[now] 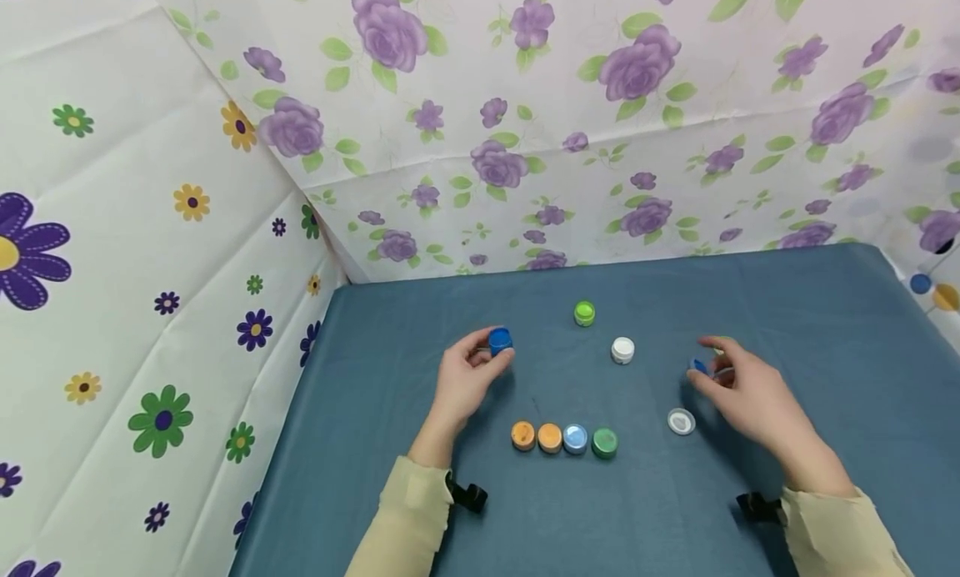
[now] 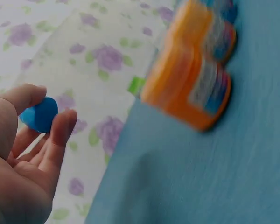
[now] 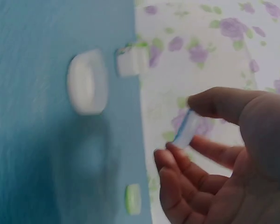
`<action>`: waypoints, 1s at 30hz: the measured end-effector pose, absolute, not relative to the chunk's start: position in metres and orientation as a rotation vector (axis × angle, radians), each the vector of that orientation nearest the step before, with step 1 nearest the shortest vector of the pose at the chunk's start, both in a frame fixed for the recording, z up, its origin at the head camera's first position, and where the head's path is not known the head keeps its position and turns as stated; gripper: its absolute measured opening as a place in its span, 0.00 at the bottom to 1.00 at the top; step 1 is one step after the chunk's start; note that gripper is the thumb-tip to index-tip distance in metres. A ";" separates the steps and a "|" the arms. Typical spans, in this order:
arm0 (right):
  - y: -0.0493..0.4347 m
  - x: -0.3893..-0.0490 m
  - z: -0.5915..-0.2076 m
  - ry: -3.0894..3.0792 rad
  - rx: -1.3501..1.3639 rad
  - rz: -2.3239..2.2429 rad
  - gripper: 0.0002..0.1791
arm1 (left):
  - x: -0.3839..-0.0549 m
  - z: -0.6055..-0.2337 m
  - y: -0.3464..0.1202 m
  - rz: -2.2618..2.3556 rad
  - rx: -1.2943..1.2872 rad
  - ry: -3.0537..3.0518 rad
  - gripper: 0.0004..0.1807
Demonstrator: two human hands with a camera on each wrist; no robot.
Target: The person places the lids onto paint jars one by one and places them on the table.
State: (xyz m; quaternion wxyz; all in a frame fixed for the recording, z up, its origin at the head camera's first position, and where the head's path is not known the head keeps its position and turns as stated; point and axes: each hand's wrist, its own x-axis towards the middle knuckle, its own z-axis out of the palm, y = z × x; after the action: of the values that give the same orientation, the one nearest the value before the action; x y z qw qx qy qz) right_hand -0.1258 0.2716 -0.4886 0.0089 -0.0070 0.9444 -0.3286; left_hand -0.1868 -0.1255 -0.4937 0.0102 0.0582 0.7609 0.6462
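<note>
The fingers of the left hand [image 1: 465, 380] pinch the blue jar [image 1: 500, 340] by its sides at frame centre, likely to leave its top unobstructed, while those of the right hand [image 1: 753, 395], right of centre, grip the blue lid [image 1: 699, 366] by its edge.

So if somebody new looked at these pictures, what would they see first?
Probably the left hand holding a deep blue jar above the blue table, with the right hand pinching a blue lid farther right. Next might be the neat row between the arms: two orange jars, a light blue jar and a green jar. Behind everything, purple flowers cover the white backdrop.
</note>
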 end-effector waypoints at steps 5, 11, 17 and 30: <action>0.262 -0.115 -0.476 2.961 -0.042 -1.229 0.29 | -0.166 -0.487 -0.113 2.250 0.221 2.251 0.23; 0.244 -0.108 -0.467 2.912 -0.042 -1.413 0.25 | -0.150 -0.487 -0.099 2.308 0.453 2.166 0.21; 0.233 -0.110 -0.463 2.845 -0.058 -1.459 0.26 | -0.143 -0.493 -0.089 2.280 0.591 2.171 0.21; 0.190 -0.107 -0.446 2.801 -0.283 -1.571 0.23 | -0.134 -0.492 -0.077 2.215 0.626 2.107 0.25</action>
State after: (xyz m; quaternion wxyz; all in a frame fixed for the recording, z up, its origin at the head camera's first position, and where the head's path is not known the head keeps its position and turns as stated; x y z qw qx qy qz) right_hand -0.1075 0.1901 -0.4456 -0.0412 -0.0877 0.8681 -0.4868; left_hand -0.1335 -0.0773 -0.4923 0.0107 0.2005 0.6752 0.7097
